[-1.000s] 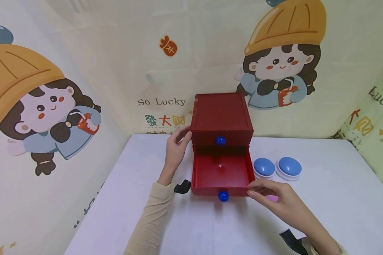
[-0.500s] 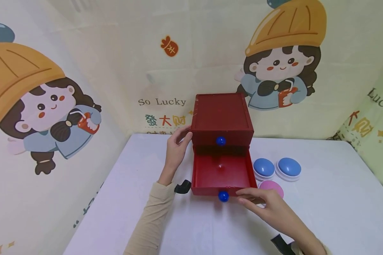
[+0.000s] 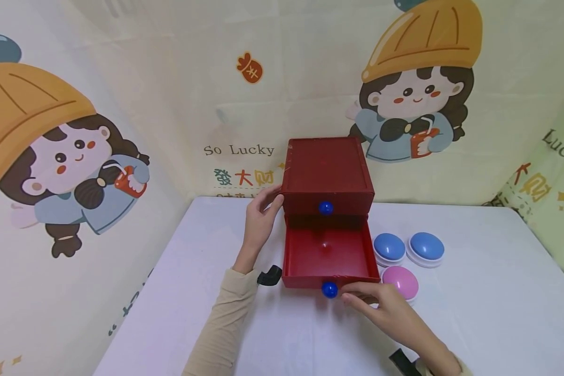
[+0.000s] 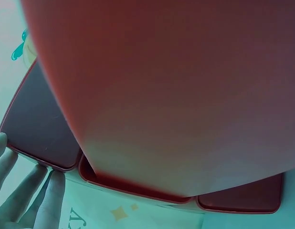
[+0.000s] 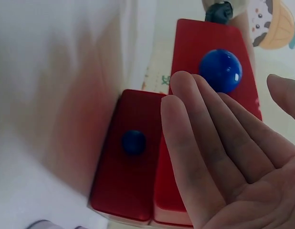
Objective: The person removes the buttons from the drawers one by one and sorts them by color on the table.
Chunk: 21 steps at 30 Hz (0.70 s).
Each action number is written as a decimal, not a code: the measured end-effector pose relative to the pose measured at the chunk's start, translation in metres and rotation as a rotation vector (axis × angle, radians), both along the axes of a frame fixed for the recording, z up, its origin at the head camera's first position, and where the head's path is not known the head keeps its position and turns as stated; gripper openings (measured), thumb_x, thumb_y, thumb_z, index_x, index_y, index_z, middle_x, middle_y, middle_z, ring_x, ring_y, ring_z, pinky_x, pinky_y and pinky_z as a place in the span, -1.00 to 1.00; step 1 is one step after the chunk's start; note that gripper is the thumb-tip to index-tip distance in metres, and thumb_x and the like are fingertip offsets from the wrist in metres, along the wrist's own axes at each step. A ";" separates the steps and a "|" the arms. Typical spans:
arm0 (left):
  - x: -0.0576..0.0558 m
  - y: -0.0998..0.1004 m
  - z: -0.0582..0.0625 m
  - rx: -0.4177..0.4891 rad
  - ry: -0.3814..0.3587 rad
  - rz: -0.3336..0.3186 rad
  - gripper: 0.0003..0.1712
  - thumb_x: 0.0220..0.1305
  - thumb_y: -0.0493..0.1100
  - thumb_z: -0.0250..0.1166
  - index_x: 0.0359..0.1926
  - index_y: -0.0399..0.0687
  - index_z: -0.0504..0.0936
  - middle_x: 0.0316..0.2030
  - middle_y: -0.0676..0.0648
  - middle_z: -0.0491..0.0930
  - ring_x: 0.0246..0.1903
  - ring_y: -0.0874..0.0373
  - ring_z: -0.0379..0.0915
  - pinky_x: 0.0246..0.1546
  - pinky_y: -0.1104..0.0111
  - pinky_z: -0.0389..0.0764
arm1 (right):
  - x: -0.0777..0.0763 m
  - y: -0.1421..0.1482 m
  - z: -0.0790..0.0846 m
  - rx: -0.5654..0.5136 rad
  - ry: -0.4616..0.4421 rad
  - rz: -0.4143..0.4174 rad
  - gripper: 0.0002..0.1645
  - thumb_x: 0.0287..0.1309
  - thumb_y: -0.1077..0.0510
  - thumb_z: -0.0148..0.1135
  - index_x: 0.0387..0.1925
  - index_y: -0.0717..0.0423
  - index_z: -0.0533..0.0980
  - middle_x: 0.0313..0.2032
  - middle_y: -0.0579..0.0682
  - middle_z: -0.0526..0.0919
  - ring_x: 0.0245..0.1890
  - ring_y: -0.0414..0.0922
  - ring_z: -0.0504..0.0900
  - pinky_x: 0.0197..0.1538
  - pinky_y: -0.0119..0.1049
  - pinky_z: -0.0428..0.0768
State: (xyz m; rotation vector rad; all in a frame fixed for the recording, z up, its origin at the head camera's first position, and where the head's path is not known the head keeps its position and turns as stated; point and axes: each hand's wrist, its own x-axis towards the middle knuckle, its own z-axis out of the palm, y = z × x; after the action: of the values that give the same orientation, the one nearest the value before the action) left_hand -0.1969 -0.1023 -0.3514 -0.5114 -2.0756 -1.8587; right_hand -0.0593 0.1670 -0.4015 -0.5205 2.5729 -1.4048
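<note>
A red two-drawer cabinet [image 3: 326,167] stands on the table with its lower drawer [image 3: 305,258] pulled out and nothing lying inside. My left hand [image 3: 258,222] rests against the cabinet's left side, fingers extended; in the left wrist view the fingertips [image 4: 56,179] touch its edge. In front of the lower drawer, my right hand [image 3: 390,313] holds nothing. Its fingertips are just right of the blue lower knob [image 3: 329,290]. The right wrist view shows those fingers nearly straight, thumb apart, overlapping the drawer front below the knob [image 5: 221,70].
The closed upper drawer has its own blue knob [image 3: 326,208]. Right of the cabinet lie two blue domes [image 3: 389,246] on white bases and a pink dome [image 3: 401,282], close to my right hand. A printed cloth [image 3: 225,109] hangs behind the white table [image 3: 207,245].
My right hand has slid left along the drawer front, from its right corner to beside the lower knob, uncovering the pink dome. The left hand and the drawer have stayed in place.
</note>
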 end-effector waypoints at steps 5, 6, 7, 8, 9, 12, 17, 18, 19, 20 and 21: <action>-0.001 0.000 0.000 -0.002 0.002 -0.002 -0.58 0.42 -0.26 0.20 0.24 -0.31 0.51 0.14 -0.25 0.58 0.14 -0.07 0.54 0.11 0.29 0.62 | -0.002 -0.005 -0.007 -0.022 0.032 -0.005 -0.71 0.26 -0.04 0.32 -0.07 -0.03 0.69 -0.17 -0.13 0.75 -0.19 -0.19 0.68 -0.23 -0.43 0.70; -0.002 0.000 -0.001 0.000 0.003 -0.004 -0.58 0.42 -0.26 0.20 0.24 -0.31 0.51 0.14 -0.25 0.58 0.14 -0.07 0.54 0.10 0.29 0.62 | -0.003 -0.006 -0.009 -0.024 0.034 -0.009 -0.72 0.25 -0.03 0.32 -0.07 -0.02 0.69 -0.18 -0.12 0.75 -0.20 -0.21 0.68 -0.23 -0.45 0.69; -0.002 -0.001 -0.001 0.002 0.006 -0.005 -0.58 0.42 -0.26 0.20 0.24 -0.31 0.51 0.14 -0.25 0.58 0.14 -0.07 0.54 0.10 0.30 0.62 | -0.003 -0.007 -0.010 -0.025 0.034 -0.013 -0.73 0.25 -0.01 0.32 -0.08 -0.02 0.69 -0.18 -0.12 0.75 -0.21 -0.23 0.68 -0.23 -0.46 0.68; -0.002 -0.001 -0.001 0.005 0.007 -0.006 -0.58 0.42 -0.26 0.20 0.24 -0.32 0.51 0.14 -0.25 0.58 0.14 -0.07 0.54 0.10 0.30 0.62 | -0.003 -0.009 -0.012 -0.025 0.033 -0.019 -0.73 0.25 0.00 0.32 -0.08 -0.01 0.70 -0.18 -0.12 0.75 -0.23 -0.24 0.68 -0.23 -0.47 0.68; -0.002 -0.001 -0.001 0.007 0.009 -0.005 -0.58 0.41 -0.27 0.20 0.24 -0.32 0.51 0.14 -0.25 0.58 0.14 -0.07 0.54 0.10 0.31 0.62 | -0.004 -0.010 -0.013 -0.023 0.027 -0.025 -0.73 0.25 0.00 0.33 -0.08 -0.01 0.70 -0.18 -0.11 0.75 -0.24 -0.24 0.67 -0.24 -0.48 0.67; -0.003 -0.001 -0.002 0.010 0.012 -0.006 -0.58 0.41 -0.27 0.20 0.24 -0.32 0.52 0.14 -0.25 0.59 0.14 -0.07 0.54 0.09 0.32 0.62 | -0.005 -0.015 -0.015 -0.021 -0.003 -0.049 -0.72 0.24 0.00 0.34 -0.07 0.00 0.70 -0.17 -0.11 0.73 -0.24 -0.23 0.64 -0.26 -0.49 0.66; -0.003 0.000 -0.002 0.003 0.012 -0.008 -0.58 0.41 -0.27 0.20 0.25 -0.31 0.51 0.14 -0.25 0.58 0.14 -0.07 0.54 0.11 0.29 0.62 | -0.006 -0.019 -0.016 -0.020 -0.021 -0.075 -0.72 0.23 -0.02 0.35 -0.10 0.00 0.70 -0.19 -0.12 0.71 -0.22 -0.18 0.62 -0.26 -0.47 0.67; -0.003 0.000 -0.002 0.002 0.012 -0.009 -0.58 0.42 -0.27 0.20 0.25 -0.30 0.51 0.14 -0.25 0.58 0.14 -0.07 0.54 0.11 0.28 0.62 | -0.006 -0.019 -0.017 -0.018 -0.021 -0.078 -0.72 0.23 -0.03 0.35 -0.10 0.00 0.70 -0.20 -0.13 0.72 -0.22 -0.17 0.62 -0.26 -0.47 0.68; -0.003 0.000 -0.002 0.003 0.012 -0.009 -0.57 0.41 -0.27 0.20 0.25 -0.30 0.51 0.14 -0.25 0.58 0.14 -0.07 0.54 0.11 0.27 0.62 | -0.006 -0.019 -0.017 -0.018 -0.023 -0.081 -0.72 0.23 -0.04 0.35 -0.11 0.00 0.70 -0.20 -0.13 0.72 -0.21 -0.16 0.63 -0.25 -0.45 0.69; -0.002 0.000 -0.002 0.003 0.012 -0.009 -0.57 0.41 -0.27 0.20 0.25 -0.30 0.51 0.14 -0.25 0.58 0.14 -0.08 0.54 0.12 0.25 0.62 | -0.006 -0.019 -0.017 -0.016 -0.023 -0.084 -0.72 0.22 -0.04 0.35 -0.11 -0.01 0.71 -0.21 -0.14 0.72 -0.20 -0.16 0.64 -0.24 -0.44 0.70; -0.002 0.000 -0.002 0.003 0.012 -0.009 -0.57 0.41 -0.27 0.20 0.25 -0.31 0.51 0.14 -0.25 0.58 0.14 -0.07 0.54 0.12 0.24 0.61 | -0.007 -0.020 -0.017 -0.016 -0.024 -0.086 -0.71 0.22 -0.05 0.35 -0.11 -0.01 0.71 -0.21 -0.14 0.73 -0.19 -0.15 0.64 -0.23 -0.42 0.71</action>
State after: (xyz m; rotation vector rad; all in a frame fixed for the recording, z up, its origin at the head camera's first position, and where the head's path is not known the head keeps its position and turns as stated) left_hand -0.1993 -0.1022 -0.3534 -0.5311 -2.0661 -1.8590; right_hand -0.0659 0.1474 -0.4185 -0.3969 2.5960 -1.4499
